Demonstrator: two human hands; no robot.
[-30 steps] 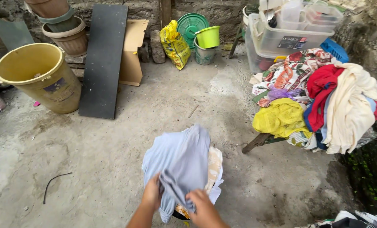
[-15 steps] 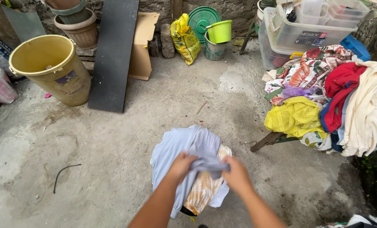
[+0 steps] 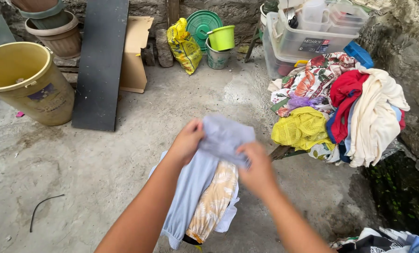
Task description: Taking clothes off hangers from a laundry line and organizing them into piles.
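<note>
A pale blue garment (image 3: pixel 223 136) is bunched up between both of my hands, raised in front of me. My left hand (image 3: pixel 187 140) pinches its left edge and my right hand (image 3: pixel 257 169) grips its right side. The rest of the blue cloth (image 3: pixel 186 197) hangs down below my hands, lying over a cream and orange leaf-patterned cloth (image 3: pixel 214 204) and a bit of white fabric. All of this hangs above a bare concrete floor (image 3: pixel 101 159).
A heap of clothes (image 3: pixel 345 110) in yellow, red, cream and floral prints lies on a low bench at the right. A yellow bucket (image 3: pixel 24 79), a dark board (image 3: pixel 99 65), cardboard, a yellow bag (image 3: pixel 183 47), green pails (image 3: pixel 218 42) and clear plastic bins (image 3: pixel 308 40) line the back wall.
My hands have lifted the blue garment higher and gathered its upper part into a bunch. The leaf-patterned cloth underneath shows more. The camera has shifted slightly right.
</note>
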